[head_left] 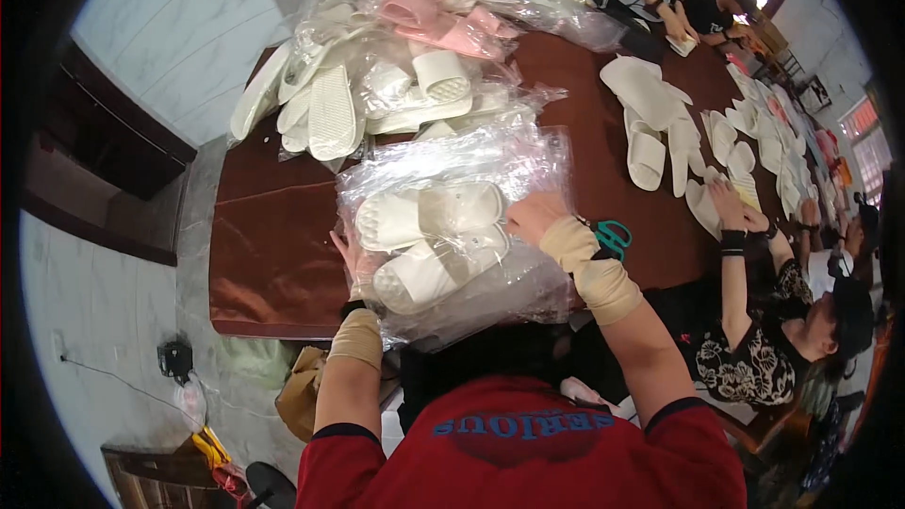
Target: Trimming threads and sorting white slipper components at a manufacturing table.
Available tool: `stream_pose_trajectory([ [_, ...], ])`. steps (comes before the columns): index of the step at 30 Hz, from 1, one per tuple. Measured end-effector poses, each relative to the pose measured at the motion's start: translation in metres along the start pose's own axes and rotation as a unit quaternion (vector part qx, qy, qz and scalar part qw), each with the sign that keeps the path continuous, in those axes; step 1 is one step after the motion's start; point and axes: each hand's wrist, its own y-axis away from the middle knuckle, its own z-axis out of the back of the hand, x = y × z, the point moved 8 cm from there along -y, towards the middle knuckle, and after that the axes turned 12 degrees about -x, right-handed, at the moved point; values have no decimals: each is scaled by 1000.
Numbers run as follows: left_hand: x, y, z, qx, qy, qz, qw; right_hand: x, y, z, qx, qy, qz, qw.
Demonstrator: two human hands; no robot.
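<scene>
A pair of white slippers (429, 231) lies in front of me inside a clear plastic bag (533, 273), with one slipper set aslant below the other. At the bag's left edge is my left hand (356, 259), its visible fingers apart and partly covered by the plastic. My right hand (535, 217) is closed on the bag's right side, close to the slipper ends. Wraps cover both my wrists. Beneath and beyond the pair, more clear bags (452, 155) are spread in a layer.
Bagged white slippers (332, 113) and pink slippers (438, 19) are heaped at the table's far left. Green-handled scissors (613, 238) lie right of my right wrist. Loose white slippers (646, 113) rest farther right. A co-worker's hands (731, 205) handle slippers along the brown table (273, 245).
</scene>
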Motion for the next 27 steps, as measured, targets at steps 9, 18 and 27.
stream_pose_trajectory([
  [9,-3,-10,-1,-8,-25,20,999,-15,23,-51,5,-314,-237,920],
  [18,23,14,-22,-52,311,134,939,-4,28,-53,182,-502,-370,760],
  [27,-1,9,-34,-27,401,-22,915,10,23,-87,99,-583,-320,740],
])
